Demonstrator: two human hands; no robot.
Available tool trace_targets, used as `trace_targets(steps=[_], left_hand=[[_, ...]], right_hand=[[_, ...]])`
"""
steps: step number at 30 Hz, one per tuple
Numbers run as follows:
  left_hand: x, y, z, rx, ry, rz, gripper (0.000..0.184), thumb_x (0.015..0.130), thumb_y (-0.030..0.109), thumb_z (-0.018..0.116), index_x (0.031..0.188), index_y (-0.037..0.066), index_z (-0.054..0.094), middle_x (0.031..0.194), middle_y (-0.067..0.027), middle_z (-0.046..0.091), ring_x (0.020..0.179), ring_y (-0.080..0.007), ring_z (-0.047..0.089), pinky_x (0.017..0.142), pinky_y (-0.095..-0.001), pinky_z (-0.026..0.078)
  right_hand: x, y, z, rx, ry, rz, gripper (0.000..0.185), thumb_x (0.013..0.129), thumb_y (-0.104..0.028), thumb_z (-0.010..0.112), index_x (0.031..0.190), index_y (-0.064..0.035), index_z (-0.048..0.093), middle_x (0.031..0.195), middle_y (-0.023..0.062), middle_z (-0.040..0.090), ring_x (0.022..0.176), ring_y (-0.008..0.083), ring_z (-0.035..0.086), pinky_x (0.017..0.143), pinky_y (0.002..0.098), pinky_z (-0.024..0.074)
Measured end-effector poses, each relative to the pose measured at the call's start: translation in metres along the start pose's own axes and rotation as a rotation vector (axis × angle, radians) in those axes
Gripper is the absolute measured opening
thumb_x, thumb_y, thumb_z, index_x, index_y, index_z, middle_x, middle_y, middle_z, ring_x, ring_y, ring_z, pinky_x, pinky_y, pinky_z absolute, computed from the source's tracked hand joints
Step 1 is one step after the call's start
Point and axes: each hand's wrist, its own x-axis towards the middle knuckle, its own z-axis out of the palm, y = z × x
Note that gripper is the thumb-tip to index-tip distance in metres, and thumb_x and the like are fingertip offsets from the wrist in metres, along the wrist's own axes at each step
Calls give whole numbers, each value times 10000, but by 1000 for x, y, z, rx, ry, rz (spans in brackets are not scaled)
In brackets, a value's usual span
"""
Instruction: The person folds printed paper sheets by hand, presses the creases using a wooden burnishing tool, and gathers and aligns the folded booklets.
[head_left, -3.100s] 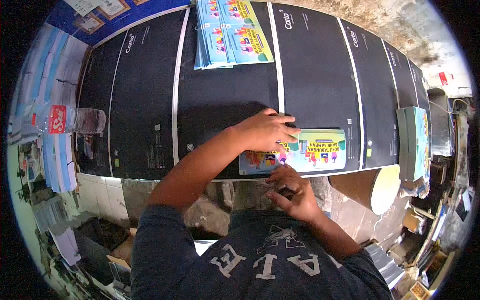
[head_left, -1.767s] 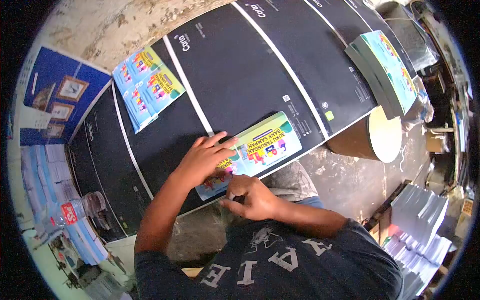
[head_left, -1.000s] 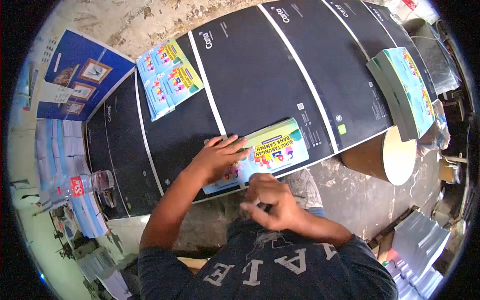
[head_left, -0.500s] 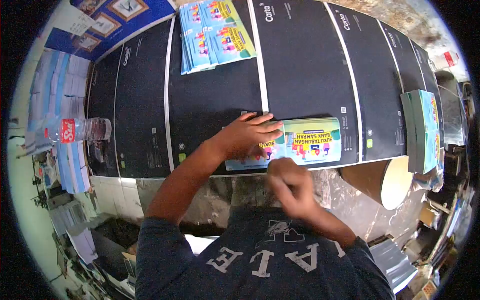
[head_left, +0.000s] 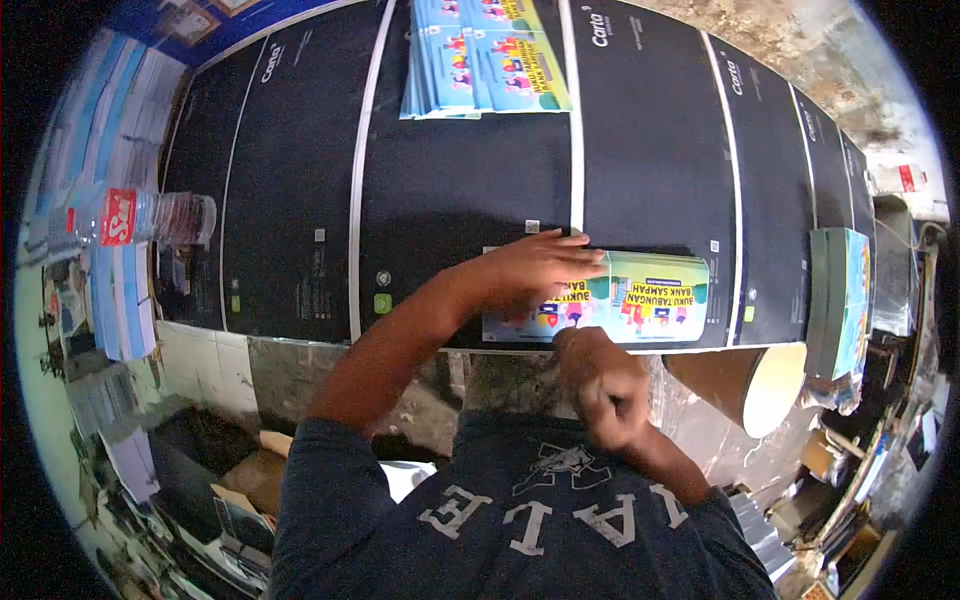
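A printed booklet sheet (head_left: 665, 300), light blue and green with yellow lettering panels, lies at the near edge of the black-covered table. My left hand (head_left: 540, 270) rests over its left part, fingers stretched out across the paper, covering some of the print. At the sheet's near edge, my right hand (head_left: 605, 385) is closed in a fist, slightly blurred; whatever its fingers hold, if anything, is hidden. Farther back, a stack of similar printed sheets (head_left: 490, 70) sits on the table. To the right stands a thick stack of booklets (head_left: 838, 300).
Black Carta-printed sheets with white seams cover the table (head_left: 460, 170). A plastic bottle (head_left: 130, 217) with a red label lies at the left beside paper stacks (head_left: 120, 310). Under the table's right front is a large cardboard tube (head_left: 745, 385). A wall borders the far left.
The camera view has shifted, so the table and sheets appear displaced. My right hand stays closed and has moved slightly toward my body. My left hand remains spread on the booklet sheet.
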Motion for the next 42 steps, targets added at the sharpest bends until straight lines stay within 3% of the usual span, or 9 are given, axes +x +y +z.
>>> trace_targets(steps=[2, 3, 9, 22, 25, 32, 33, 36, 42], left_hand=[[-2, -10, 9, 16, 68, 68, 516, 904, 214, 605, 1410, 145, 527, 1542, -70, 420, 1455, -320, 323, 1188, -515, 250], [-3, -5, 3, 113, 24, 40, 513, 897, 242, 613, 1400, 170, 542, 1541, -49, 424, 1453, -311, 328, 1178, -516, 263], [-1, -20, 6, 259, -43, 105, 498, 899, 392, 614, 1369, 233, 574, 1558, 21, 396, 1448, -280, 335, 1149, -515, 281], [-9, -8, 9, 154, -10, 15, 464, 895, 373, 647, 1334, 226, 611, 1536, 16, 435, 1443, -277, 348, 1152, -539, 265], [-5, -3, 2, 213, 9, -21, 439, 902, 371, 630, 1320, 238, 627, 1523, 31, 452, 1459, -233, 328, 1190, -502, 226], [-3, 9, -16, 208, -112, -72, 556, 837, 249, 716, 1375, 245, 575, 1558, 36, 400, 1464, -226, 320, 1195, -502, 219], [-1, 16, -22, 265, -149, -70, 758, 769, 180, 777, 1460, 211, 469, 1588, -3, 347, 1463, -242, 323, 1179, -506, 256], [4, 17, -20, 43, 90, -133, 849, 688, 194, 816, 1449, 93, 453, 1567, -120, 366, 1450, -320, 338, 1167, -473, 284], [40, 43, -17, 281, 266, -210, 494, 789, 307, 783, 1180, 29, 665, 1195, -188, 607, 1121, -337, 585, 981, -448, 448]], right_hand=[[19, -19, 14, -98, -56, -168, 143, 817, -31, 588, 681, -25, 545, 716, 107, 598, 695, 300, 564, 693, 417, 448], [6, 17, 15, -245, -88, 158, 123, 806, -10, 589, 687, -23, 559, 719, 118, 596, 691, 308, 559, 687, 416, 441], [10, 28, 20, -94, -101, -85, 183, 842, -74, 529, 665, -35, 555, 707, 112, 601, 653, 284, 543, 637, 401, 416], [30, 19, 55, -121, -254, -314, 146, 758, -184, 582, 707, -47, 569, 730, 117, 571, 697, 330, 533, 661, 431, 392], [26, 37, 46, -214, -357, -151, 124, 756, -128, 607, 698, -28, 563, 751, 144, 570, 723, 348, 536, 669, 445, 404], [-11, -12, -32, -76, 109, -40, 135, 789, -55, 563, 666, -2, 556, 734, 140, 634, 661, 294, 581, 684, 405, 489], [-13, -2, -36, -19, 144, 55, 137, 784, -53, 550, 656, -5, 548, 721, 137, 633, 661, 281, 582, 667, 390, 489], [-7, 26, -41, 35, 133, -49, 147, 778, -8, 535, 636, -15, 498, 655, 95, 584, 646, 217, 537, 623, 364, 448], [-18, 17, -46, 102, 83, 160, 98, 844, -1, 641, 773, 5, 574, 906, 135, 670, 784, 236, 593, 743, 357, 480]])
